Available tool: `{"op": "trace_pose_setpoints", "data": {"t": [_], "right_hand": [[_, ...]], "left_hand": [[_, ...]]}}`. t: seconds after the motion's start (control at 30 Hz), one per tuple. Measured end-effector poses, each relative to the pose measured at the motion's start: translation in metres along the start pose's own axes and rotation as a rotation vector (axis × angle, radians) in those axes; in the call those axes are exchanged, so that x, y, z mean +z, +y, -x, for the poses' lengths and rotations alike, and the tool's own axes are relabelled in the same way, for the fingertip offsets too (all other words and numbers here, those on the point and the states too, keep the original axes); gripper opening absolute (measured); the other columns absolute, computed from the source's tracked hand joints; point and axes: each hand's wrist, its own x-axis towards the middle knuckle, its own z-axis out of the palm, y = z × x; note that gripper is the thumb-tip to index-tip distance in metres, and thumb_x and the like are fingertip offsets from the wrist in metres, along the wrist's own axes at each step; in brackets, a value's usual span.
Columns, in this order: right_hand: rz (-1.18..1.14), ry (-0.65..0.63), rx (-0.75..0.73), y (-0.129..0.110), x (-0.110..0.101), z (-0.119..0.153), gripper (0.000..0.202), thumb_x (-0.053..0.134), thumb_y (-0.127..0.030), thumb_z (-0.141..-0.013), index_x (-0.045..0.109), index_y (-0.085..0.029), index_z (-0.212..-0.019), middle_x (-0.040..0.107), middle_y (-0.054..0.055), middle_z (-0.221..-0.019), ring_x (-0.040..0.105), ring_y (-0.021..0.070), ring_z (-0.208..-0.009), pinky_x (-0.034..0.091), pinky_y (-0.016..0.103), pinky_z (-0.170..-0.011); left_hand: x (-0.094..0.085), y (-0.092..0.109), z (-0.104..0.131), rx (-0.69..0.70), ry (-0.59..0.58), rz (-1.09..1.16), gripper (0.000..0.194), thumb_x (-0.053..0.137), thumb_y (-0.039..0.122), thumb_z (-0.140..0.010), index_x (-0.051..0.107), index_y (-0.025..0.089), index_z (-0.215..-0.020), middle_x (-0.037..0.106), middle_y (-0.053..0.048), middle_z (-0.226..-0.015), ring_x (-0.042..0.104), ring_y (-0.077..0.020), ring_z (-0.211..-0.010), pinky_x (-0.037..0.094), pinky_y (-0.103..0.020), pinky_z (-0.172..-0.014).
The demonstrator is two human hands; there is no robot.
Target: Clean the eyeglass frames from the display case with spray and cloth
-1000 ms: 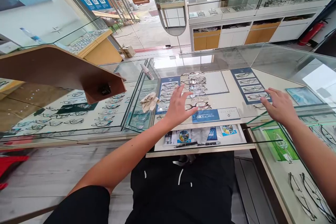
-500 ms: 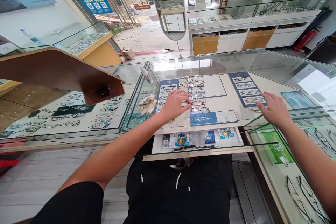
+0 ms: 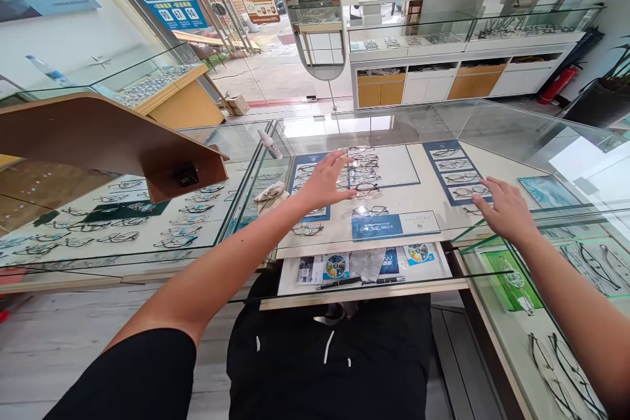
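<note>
My left hand [image 3: 325, 182] is over the glass display counter, its thumb and fingers apart and nothing visibly held. Just beyond its thumb lies a pair of glasses [image 3: 366, 189], in a column of several eyeglass frames [image 3: 363, 162]; whether the thumb touches it I cannot tell. Below that sits another pair of glasses [image 3: 371, 210], above a blue and white card [image 3: 377, 226]. My right hand [image 3: 506, 209], fingers apart and holding nothing visible, is at the right edge of a dark blue display board [image 3: 432, 167] bearing several eyeglass frames.
An open drawer [image 3: 295, 283] with leaflets and pens stands in front of my body. A crumpled cloth [image 3: 272, 198] and a small white bottle [image 3: 270, 144] are at the left. A brown wooden panel [image 3: 98, 138] juts in over the left counter. Glass edges cross below both arms.
My left hand's fingers have spread wider and lifted away from the thumb. My right hand stays near the blue board. The whole view has shifted slightly.
</note>
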Motion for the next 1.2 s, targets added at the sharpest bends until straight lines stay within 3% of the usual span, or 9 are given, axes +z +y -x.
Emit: {"op": "trace_pose_setpoints", "data": {"t": [0.07, 0.17, 0.33, 0.53, 0.8, 1.2], "right_hand": [[0.007, 0.009, -0.004, 0.001, 0.001, 0.000, 0.069, 0.035, -0.062, -0.109, 0.058, -0.018, -0.157, 0.058, 0.019, -0.165, 0.051, 0.0407, -0.154, 0.044, 0.062, -0.125], [0.018, 0.011, -0.002, 0.001, 0.002, -0.001, 0.068, 0.036, -0.061, -0.109, 0.060, -0.017, -0.155, 0.059, 0.019, -0.164, 0.053, 0.0403, -0.152, 0.046, 0.060, -0.124], [0.027, 0.001, -0.004, 0.001, 0.002, -0.002, 0.066, 0.039, -0.059, -0.110, 0.060, -0.015, -0.155, 0.060, 0.020, -0.163, 0.054, 0.0406, -0.150, 0.046, 0.059, -0.123], [0.015, 0.033, -0.023, 0.003, 0.004, -0.001, 0.063, 0.042, -0.057, -0.110, 0.061, -0.018, -0.155, 0.061, 0.019, -0.161, 0.055, 0.0412, -0.149, 0.046, 0.062, -0.123], [0.024, 0.013, 0.005, 0.000, 0.001, -0.002, 0.064, 0.042, -0.059, -0.110, 0.060, -0.017, -0.155, 0.061, 0.019, -0.162, 0.054, 0.0408, -0.149, 0.047, 0.061, -0.122], [0.001, 0.038, 0.007, -0.010, -0.005, 0.000, 0.064, 0.040, -0.059, -0.110, 0.061, -0.017, -0.152, 0.061, 0.020, -0.160, 0.054, 0.0423, -0.147, 0.047, 0.063, -0.120]], "left_hand": [[-0.004, -0.007, -0.007, 0.001, -0.105, -0.026, 0.105, 0.075, 0.066, -0.087, 0.035, 0.020, -0.172, 0.021, -0.016, -0.186, 0.013, -0.0386, -0.174, 0.017, -0.056, -0.140], [-0.009, -0.012, -0.015, -0.001, -0.259, -0.092, 0.114, 0.060, 0.079, -0.092, 0.016, 0.020, -0.179, 0.003, -0.013, -0.189, -0.002, -0.0396, -0.175, 0.007, -0.060, -0.140], [-0.010, -0.011, -0.020, -0.035, -0.388, -0.151, 0.115, 0.041, 0.088, -0.096, 0.006, 0.019, -0.181, -0.006, -0.007, -0.188, -0.013, -0.0389, -0.174, 0.003, -0.062, -0.140], [0.000, -0.012, -0.021, -0.033, -0.347, -0.081, 0.117, 0.041, 0.088, -0.096, 0.007, 0.015, -0.180, -0.004, -0.007, -0.188, -0.016, -0.0367, -0.174, 0.005, -0.057, -0.141], [0.015, -0.011, -0.031, -0.043, -0.269, -0.005, 0.112, 0.046, 0.085, -0.096, 0.012, 0.020, -0.181, -0.002, -0.007, -0.188, -0.012, -0.0398, -0.174, 0.008, -0.060, -0.141], [0.044, 0.013, -0.081, -0.047, -0.238, 0.058, 0.114, 0.048, 0.085, -0.094, 0.013, 0.020, -0.181, 0.000, -0.007, -0.189, -0.014, -0.0393, -0.173, 0.006, -0.062, -0.140]]}}
